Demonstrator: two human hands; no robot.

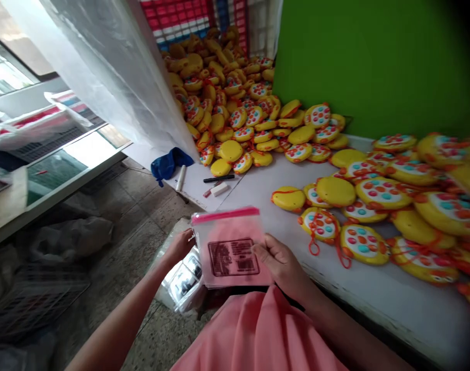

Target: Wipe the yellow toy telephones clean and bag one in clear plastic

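In front of my lap is a clear zip bag (235,256) with a pink strip along its top and a dark printed label. Layered edges at its lower rim suggest a stack of such bags. My right hand (280,264) grips the right edge, thumb on the front face. At the upper left edge, my left hand (181,246) pinches the bag, its fingertips partly hidden. To the right on the white table lie yellow oval toys (365,243) with coloured dots and red cords.
A big heap of the same toys (235,82) fills the back, beside a green panel (374,67). Near the table corner lie a black pen (218,179), a white block (219,189), a white marker (181,178) and blue cloth (171,164). Clear plastic packaging (184,281) sits below left.
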